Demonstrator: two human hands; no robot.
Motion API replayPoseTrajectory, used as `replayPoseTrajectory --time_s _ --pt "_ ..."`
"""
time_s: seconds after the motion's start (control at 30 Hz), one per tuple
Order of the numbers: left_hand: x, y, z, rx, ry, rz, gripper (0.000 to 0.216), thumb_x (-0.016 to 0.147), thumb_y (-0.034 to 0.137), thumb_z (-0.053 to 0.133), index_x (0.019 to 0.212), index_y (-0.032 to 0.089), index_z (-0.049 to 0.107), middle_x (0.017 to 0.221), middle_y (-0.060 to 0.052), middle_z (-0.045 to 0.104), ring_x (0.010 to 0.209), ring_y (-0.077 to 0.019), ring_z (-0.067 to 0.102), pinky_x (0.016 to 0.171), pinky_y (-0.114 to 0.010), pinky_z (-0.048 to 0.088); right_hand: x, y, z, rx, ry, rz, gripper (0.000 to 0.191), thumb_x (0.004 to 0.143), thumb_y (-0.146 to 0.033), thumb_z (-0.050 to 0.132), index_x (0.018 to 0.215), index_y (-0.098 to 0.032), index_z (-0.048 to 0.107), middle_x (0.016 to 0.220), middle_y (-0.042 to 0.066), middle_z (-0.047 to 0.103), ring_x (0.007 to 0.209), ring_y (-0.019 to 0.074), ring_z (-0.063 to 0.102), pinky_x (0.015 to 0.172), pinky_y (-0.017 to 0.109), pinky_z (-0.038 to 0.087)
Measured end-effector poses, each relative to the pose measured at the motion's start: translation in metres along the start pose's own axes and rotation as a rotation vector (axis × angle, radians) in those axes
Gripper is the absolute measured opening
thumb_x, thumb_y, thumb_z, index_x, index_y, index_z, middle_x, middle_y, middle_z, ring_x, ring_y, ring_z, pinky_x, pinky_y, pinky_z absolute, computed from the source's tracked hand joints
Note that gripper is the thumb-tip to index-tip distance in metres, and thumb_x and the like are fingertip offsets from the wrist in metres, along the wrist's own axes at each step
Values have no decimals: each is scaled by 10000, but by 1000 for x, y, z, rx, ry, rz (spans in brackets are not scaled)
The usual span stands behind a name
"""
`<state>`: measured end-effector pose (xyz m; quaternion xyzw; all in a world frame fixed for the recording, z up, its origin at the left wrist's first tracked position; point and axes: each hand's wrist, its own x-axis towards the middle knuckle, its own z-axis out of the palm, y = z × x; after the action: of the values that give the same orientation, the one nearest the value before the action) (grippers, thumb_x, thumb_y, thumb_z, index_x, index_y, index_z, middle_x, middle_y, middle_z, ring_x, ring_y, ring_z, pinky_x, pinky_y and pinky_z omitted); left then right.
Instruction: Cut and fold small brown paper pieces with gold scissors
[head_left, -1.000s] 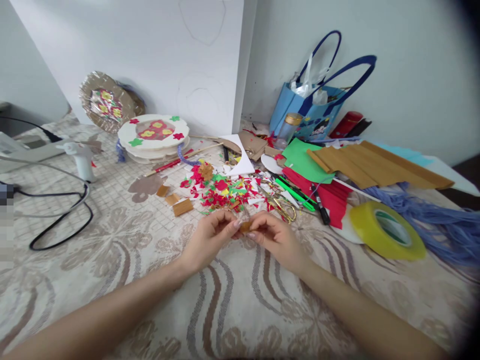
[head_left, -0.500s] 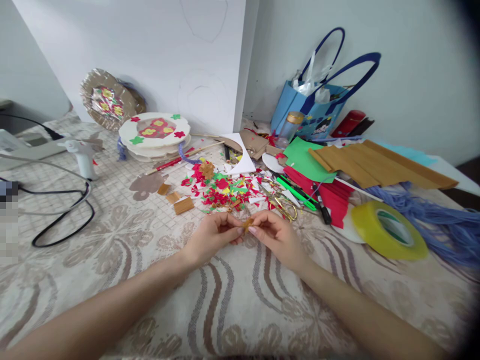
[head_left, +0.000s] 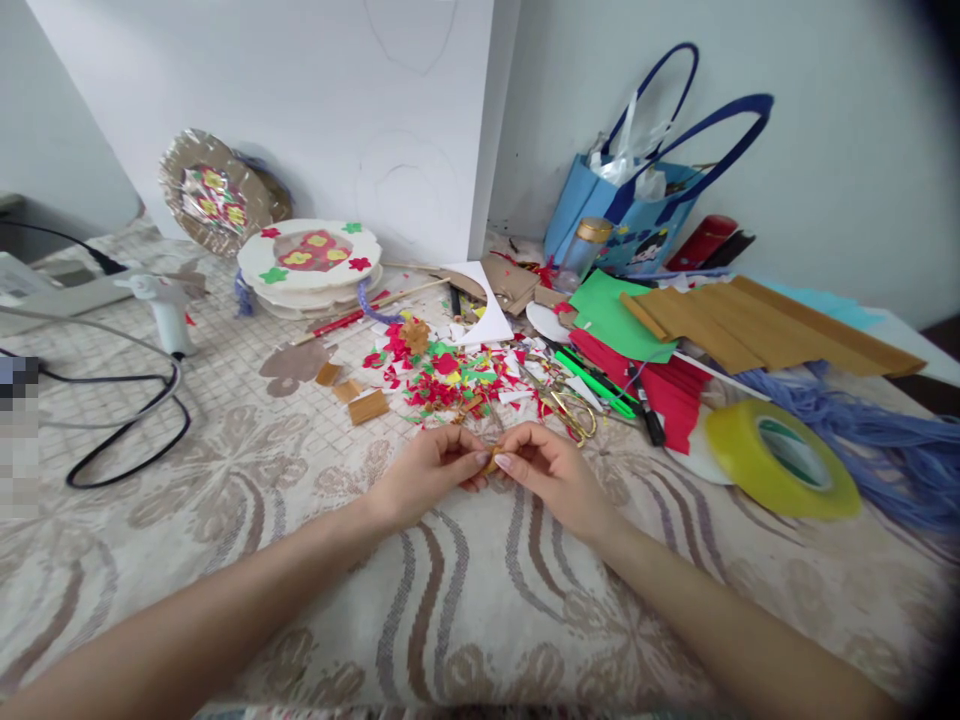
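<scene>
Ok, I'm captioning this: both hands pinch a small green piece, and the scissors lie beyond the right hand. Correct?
Not quite: the head view shows the small piece is brown, not green. The left hand and right hand pinch it, and the scissors lie beyond the right hand.

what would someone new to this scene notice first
Most likely the bright heap of red, green, yellow and white paper scraps in the middle, just beyond the left hand and right hand, which together hold a small brown piece. Next might come the big yellow tape roll to the right of the hands, and the blue bag standing at the back right.
</scene>
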<state>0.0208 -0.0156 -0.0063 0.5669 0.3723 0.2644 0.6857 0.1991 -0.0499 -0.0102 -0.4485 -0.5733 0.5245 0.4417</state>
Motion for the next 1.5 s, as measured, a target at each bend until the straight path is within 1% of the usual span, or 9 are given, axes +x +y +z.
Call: replayPoseTrajectory --time_s 0.13,0.5,0.83,1.03,1.17,1.27,1.37,1.43,1.5 --pt "0 0 2 5 7 16 233 757 370 614 757 141 569 648 2 606 622 -109 570 627 -233 464 0 2 0 32 25 16 92 816 -252 616 775 -191 562 760 -7 570 692 118 542 636 240 442" --pt "0 -6 2 93 19 26 178 782 323 583 775 146 564 664 -16 625 634 -123 579 638 -255 469 0 4 0 47 25 68 103 797 -250 636 765 -184 564 677 -24 565 621 109 532 600 238 440" --pt "-2 -2 4 -112 -46 -20 150 714 240 656 800 151 571 697 13 613 663 -101 581 652 -232 457 0 2 1 31 56 45 96 796 -239 618 761 -193 541 707 -23 543 632 116 519 604 246 435" --pt "-2 -1 2 -132 -34 -18 173 682 190 684 813 152 577 739 8 619 705 -107 590 688 -237 451 0 4 1 -3 81 61 118 780 -273 629 767 -198 539 715 -16 543 649 128 512 602 251 433" --pt "-2 0 3 -111 -27 -22 158 700 193 669 824 151 580 738 9 621 702 -106 587 685 -234 446 0 3 1 -2 87 59 123 784 -278 628 765 -197 538 706 -17 536 645 127 510 602 253 431" --pt "-2 3 3 -75 -10 -34 127 734 226 641 814 152 576 700 13 613 677 -104 575 655 -226 442 1 2 1 -10 70 30 120 791 -284 627 774 -203 540 727 -12 543 665 131 512 617 256 431" --pt "-2 3 3 -52 -6 -38 128 747 246 627 803 144 574 672 14 597 650 -100 560 637 -224 442 1 1 0 -9 26 -14 147 785 -316 639 769 -204 545 789 4 567 740 145 534 673 266 437" --pt "-1 2 2 -30 3 -23 135 748 246 622 813 137 578 683 7 591 649 -102 556 640 -231 446 1 1 0 20 3 1 165 810 -351 607 778 -200 551 795 7 573 737 144 540 675 268 433" --pt "-1 0 2 -12 19 15 142 749 244 618 832 135 582 715 -1 590 666 -108 556 650 -240 451 0 1 0 74 -12 49 192 853 -377 540 794 -194 551 748 2 571 684 136 538 640 266 427"
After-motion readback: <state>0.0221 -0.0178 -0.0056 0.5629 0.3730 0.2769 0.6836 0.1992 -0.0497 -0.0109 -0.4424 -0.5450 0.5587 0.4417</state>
